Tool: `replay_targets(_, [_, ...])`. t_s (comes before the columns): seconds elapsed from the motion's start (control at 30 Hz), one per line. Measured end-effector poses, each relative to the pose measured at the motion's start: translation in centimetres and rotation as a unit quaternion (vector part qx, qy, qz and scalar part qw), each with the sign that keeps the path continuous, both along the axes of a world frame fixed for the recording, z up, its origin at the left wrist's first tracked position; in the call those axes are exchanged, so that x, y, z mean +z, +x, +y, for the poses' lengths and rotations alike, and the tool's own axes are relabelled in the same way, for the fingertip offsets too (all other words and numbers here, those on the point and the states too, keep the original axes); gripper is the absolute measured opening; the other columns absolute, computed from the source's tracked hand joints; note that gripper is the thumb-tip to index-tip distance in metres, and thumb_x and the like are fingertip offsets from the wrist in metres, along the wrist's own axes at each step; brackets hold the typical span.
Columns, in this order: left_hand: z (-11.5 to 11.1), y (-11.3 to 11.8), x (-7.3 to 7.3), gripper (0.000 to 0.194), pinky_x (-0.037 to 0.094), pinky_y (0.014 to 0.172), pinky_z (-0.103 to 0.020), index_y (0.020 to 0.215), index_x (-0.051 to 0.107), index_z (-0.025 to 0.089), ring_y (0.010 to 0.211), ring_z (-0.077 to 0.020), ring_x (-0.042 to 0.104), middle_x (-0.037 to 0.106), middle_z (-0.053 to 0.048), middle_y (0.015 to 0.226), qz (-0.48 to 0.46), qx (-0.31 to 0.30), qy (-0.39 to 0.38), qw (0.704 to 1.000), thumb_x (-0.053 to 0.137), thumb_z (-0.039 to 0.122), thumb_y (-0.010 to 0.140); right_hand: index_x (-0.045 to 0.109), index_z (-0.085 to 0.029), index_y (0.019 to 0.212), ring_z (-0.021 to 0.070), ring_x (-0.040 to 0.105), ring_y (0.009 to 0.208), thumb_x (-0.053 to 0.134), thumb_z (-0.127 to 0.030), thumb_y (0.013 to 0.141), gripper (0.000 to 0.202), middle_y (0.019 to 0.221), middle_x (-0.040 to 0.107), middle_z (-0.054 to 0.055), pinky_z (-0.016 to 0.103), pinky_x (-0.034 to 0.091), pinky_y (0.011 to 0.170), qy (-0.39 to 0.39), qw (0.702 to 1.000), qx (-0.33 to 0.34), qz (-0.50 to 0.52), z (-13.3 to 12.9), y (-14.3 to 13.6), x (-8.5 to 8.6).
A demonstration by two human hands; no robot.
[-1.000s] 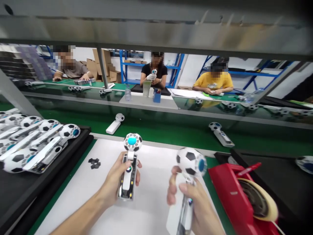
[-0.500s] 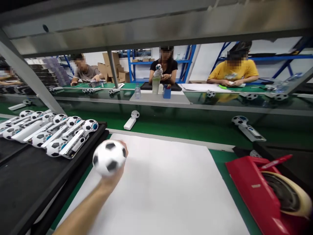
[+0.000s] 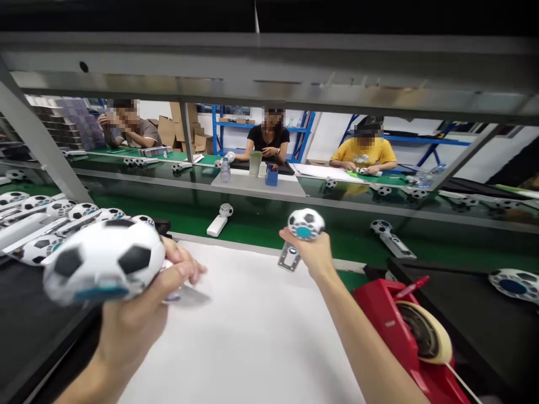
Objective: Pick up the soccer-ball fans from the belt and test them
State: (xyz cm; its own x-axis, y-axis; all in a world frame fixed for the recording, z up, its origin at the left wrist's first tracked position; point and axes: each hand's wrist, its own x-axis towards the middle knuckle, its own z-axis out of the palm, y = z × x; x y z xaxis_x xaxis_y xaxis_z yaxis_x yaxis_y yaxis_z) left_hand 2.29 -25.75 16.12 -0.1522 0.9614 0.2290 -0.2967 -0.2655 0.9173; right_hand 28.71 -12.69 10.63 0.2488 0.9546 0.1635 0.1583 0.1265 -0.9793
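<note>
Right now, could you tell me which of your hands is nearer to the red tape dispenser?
The right. The right hand holds a football-headed fan just up and left of the red tape dispenser; the left hand grips another fan across the white mat.

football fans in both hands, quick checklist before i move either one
1. Left hand grip on its fan: ok, fingers wrap the handle; the picture is blurred.
2. Right hand grip on its fan: ok, held out over the mat's far edge.
3. White mat between the hands: ok, bare where it shows.
4. Green belt past the right hand: cannot tell if moving; one fan lies to the left, another to the right.
5. Tape dispenser beside the right forearm: ok, close but apart.
6. Tray of fans behind the left hand: ok, not touched.
</note>
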Motion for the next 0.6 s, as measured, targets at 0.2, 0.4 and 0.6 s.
replay_targets(0.2, [6.6, 2.9, -0.6, 0.014, 0.048, 0.064, -0.029, 0.067, 0.066, 0.017, 0.07, -0.0207, 0.061, 0.064, -0.002, 0.07, 0.176, 0.014, 0.021, 0.984, 0.079, 0.022, 0.065, 0.063, -0.013, 0.11, 0.0199, 0.066, 0.092, 0.062, -0.033, 0.096, 0.024, 0.108, 0.066, 0.007, 0.038, 0.057, 0.08, -0.084, 0.989, -0.046, -0.11, 11.7, -0.8, -2.9])
replay_targets(0.4, [11.0, 4.3, -1.2, 0.016, 0.046, 0.064, -0.029, 0.055, 0.062, 0.015, 0.066, -0.0185, 0.062, 0.063, -0.003, 0.063, 0.086, -0.121, -0.066, 0.987, 0.067, 0.019, 0.069, 0.06, -0.015, 0.123, 0.0289, 0.056, 0.12, 0.065, -0.028, 0.094, 0.033, 0.133, 0.056, 0.011, 0.051, 0.047, 0.1, -0.115, 0.972, -0.046, -0.199, 13.0, -0.2, -5.3])
replay_targets(0.6, [11.8, 3.5, -2.5, 0.009, 0.048, 0.065, -0.025, 0.065, 0.063, 0.015, 0.067, -0.0159, 0.062, 0.065, -0.003, 0.062, 0.028, -0.122, -0.118, 0.985, 0.068, 0.017, 0.072, 0.06, -0.02, 0.129, 0.027, 0.049, 0.131, 0.061, -0.036, 0.094, 0.039, 0.141, 0.053, 0.009, 0.04, 0.044, 0.108, -0.059, 0.966, 0.179, -0.175, 4.4, -4.3, -2.5])
